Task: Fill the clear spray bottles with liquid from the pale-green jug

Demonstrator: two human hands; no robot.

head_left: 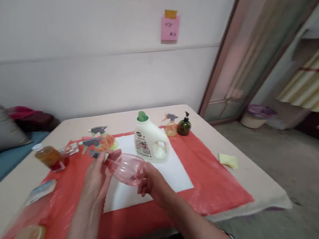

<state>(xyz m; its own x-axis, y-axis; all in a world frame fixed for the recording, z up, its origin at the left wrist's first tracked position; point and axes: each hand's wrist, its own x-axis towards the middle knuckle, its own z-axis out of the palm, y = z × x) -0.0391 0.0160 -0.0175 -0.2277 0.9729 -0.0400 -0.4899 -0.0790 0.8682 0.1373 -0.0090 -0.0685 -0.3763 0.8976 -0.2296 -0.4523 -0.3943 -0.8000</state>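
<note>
A clear pink spray bottle (126, 167) is held on its side above the white sheet (177, 173), between both hands. My right hand (152, 184) cups its rounded base from below. My left hand (99, 173) grips the neck end, where a grey trigger head (94, 153) sticks out to the left. Just behind stands a white detergent jug (149, 141) with a green cap.
A red plastic cover (215, 180) lies over the table. Two orange spray bottles (104, 140), an amber bottle (50, 157), a small orange sprayer (171, 125) and a dark green pump bottle (184, 125) stand around. A yellow cloth (228, 161) lies at the right. A clear bottle (33, 201) lies at front left.
</note>
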